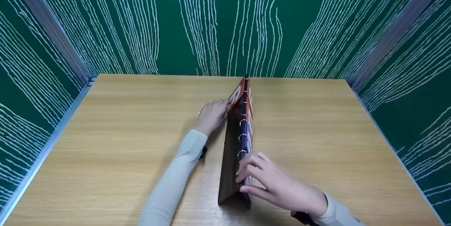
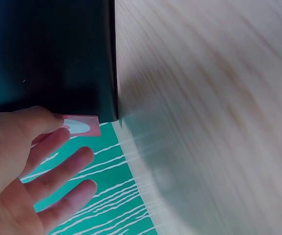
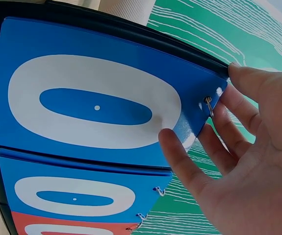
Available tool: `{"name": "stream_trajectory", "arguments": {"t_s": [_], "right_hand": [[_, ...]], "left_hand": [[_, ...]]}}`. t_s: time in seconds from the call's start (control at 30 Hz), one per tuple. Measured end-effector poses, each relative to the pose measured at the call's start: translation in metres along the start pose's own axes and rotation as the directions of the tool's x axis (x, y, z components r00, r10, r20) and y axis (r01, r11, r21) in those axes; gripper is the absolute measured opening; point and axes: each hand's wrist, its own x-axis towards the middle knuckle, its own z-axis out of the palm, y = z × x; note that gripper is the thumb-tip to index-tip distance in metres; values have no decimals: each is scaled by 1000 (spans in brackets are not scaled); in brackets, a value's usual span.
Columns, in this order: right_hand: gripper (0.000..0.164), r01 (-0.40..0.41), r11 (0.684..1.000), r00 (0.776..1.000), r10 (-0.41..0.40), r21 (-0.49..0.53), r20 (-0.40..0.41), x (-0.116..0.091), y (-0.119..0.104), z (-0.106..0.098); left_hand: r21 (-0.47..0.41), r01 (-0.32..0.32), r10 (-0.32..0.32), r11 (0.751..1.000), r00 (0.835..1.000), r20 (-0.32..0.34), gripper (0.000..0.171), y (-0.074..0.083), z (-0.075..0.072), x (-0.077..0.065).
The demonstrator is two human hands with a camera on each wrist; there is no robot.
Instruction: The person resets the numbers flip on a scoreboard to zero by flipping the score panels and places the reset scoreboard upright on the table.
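A tabletop flip scoreboard (image 1: 232,159) stands tent-like, its long ridge pointing away from me, metal rings (image 1: 243,123) along the top. At its far end, a red number card (image 1: 236,94) hangs over the left side. My left hand (image 1: 213,116) pinches this card near its edge; in the left wrist view, the thumb lies by the black panel (image 2: 47,58) and the other fingers spread loosely. At the near end, my right hand (image 1: 276,183) holds the top corner, its fingers bent over the ridge. Beside it, the right wrist view shows a blue card (image 3: 33,44) bearing a white zero.
The scoreboard stands on a wooden table (image 1: 112,141). Green walls (image 1: 229,25) with wavy white lines rise behind the table and at both sides, with grey posts (image 1: 53,29) at the corners. Further blue and red zero cards (image 3: 74,183) sit along the scoreboard.
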Motion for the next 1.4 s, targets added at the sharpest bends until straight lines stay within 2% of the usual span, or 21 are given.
{"name": "stream_trajectory", "arguments": {"t_s": [0.2, 0.43, 0.6, 0.77, 0.97, 1.2, 1.27, 1.4], "right_hand": [[15, 0, 1000, 1000, 0, -4, 2, 0, 1, 0], [16, -26, 1000, 1000, 25, 6, 18, 1, 0, 0], [15, -24, 1000, 1000, 24, -9, 8, 0, 1, 1], [14, -48, 999, 999, 48, -10, 20, -1, 2, 2], [13, -49, 999, 999, 49, -6, 24, -2, 2, 3], [14, -44, 999, 999, 44, 3, 24, -2, 1, 3], [16, -45, 999, 999, 45, 3, 22, -2, 1, 3], [20, -44, 999, 999, 44, 14, 23, 0, 1, 3]], "left_hand": [[40, 40, -40, 998, 999, 2, 28, 0, 2, -2], [72, 71, -68, 995, 997, -39, 30, -2, 3, -5], [70, 115, -114, 991, 993, -26, 32, -4, 3, -7], [71, 127, -123, 989, 991, -59, 30, -6, 3, -8], [101, 102, -90, 990, 989, -119, 25, -8, 3, -10], [114, 126, -101, 986, 975, -200, 21, -8, 5, -15], [109, 143, -120, 984, 974, -194, 23, -8, 6, -16], [63, 191, -181, 980, 974, -139, 28, -8, 7, -17]]}}
